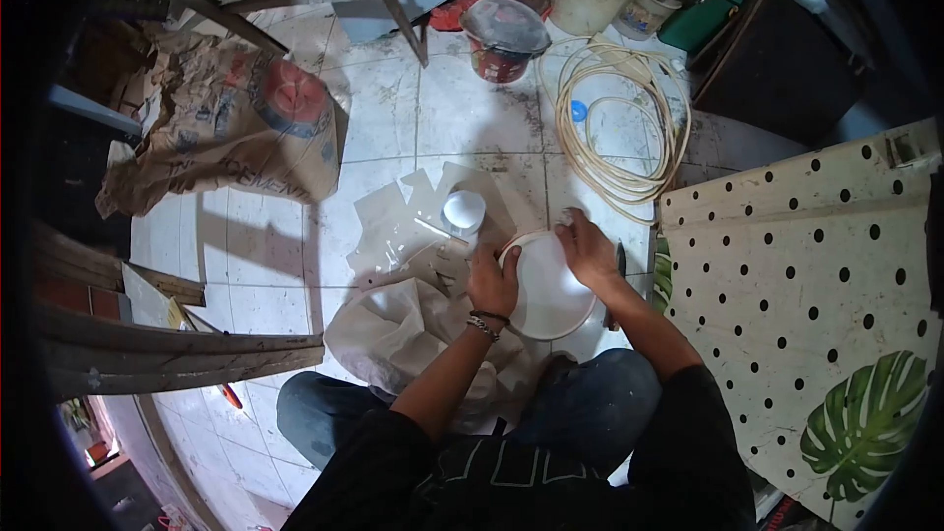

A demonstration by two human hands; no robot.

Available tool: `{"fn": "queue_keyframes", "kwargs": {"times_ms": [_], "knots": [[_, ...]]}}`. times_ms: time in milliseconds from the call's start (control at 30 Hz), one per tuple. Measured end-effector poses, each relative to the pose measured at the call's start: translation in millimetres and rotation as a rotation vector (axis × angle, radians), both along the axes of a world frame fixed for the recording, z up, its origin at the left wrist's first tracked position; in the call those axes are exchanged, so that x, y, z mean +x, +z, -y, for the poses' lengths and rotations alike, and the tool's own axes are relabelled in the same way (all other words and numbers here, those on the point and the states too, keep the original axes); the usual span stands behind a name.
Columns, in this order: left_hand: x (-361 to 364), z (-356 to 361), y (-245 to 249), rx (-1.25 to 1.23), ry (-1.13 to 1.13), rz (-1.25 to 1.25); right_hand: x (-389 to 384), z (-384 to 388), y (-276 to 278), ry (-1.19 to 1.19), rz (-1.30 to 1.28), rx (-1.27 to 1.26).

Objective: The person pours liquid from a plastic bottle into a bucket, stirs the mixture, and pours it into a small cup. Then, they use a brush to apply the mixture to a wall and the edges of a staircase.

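A round white disc (pixel 553 287) with a pale rim lies in front of the person's knees. My left hand (pixel 493 280) rests at its left edge, thumb raised and the other fingers partly hidden. At the disc's upper right edge is my right hand (pixel 586 248), its fingers bent over the rim. Just beyond the left hand, a small white round container (pixel 464 210) stands on a torn grey sheet (pixel 385 226), beside a thin white stick (pixel 441 230). Crumpled pale cloth (pixel 403 334) lies below the left hand.
An open paper cement bag (pixel 236 128) stands at the left. Farther back are a lidded red bucket (pixel 501 44), a coiled cream hose (pixel 565 123) and a whitish bucket (pixel 585 0). A dotted board with leaf prints (pixel 796 305) fills the right side. Wooden legs (pixel 197 359) jut in from the left.
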State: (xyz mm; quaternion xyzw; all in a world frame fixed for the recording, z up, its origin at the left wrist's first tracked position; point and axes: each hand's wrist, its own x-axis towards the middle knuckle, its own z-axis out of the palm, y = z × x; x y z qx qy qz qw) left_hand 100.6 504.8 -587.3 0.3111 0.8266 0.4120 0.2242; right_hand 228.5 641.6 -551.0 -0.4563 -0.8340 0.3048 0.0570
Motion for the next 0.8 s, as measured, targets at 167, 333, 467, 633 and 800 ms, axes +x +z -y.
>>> {"fn": "queue_keyframes", "kwargs": {"times_ms": [167,333,467,633,800], "knots": [[34.6,5.4,-10.5,0.092,0.301,0.088,50.4,28.7,-25.8,-0.232,-0.108,0.160],[32.8,22.5,3.1,0.101,0.027,0.135,50.4,-6.6,-34.0,-0.256,-0.189,-0.014],[11.7,-16.6,26.9,0.148,-0.153,-0.332,39.9,-28.5,-12.6,-0.039,-0.098,0.065],[9.3,-61.2,22.8,0.022,-0.388,-0.360,36.3,-15.9,-13.1,-0.195,-0.086,0.094],[9.1,-61.9,25.3,-0.011,-0.351,-0.455,44.9,12.3,-29.3,-0.117,-0.168,0.411]]}}
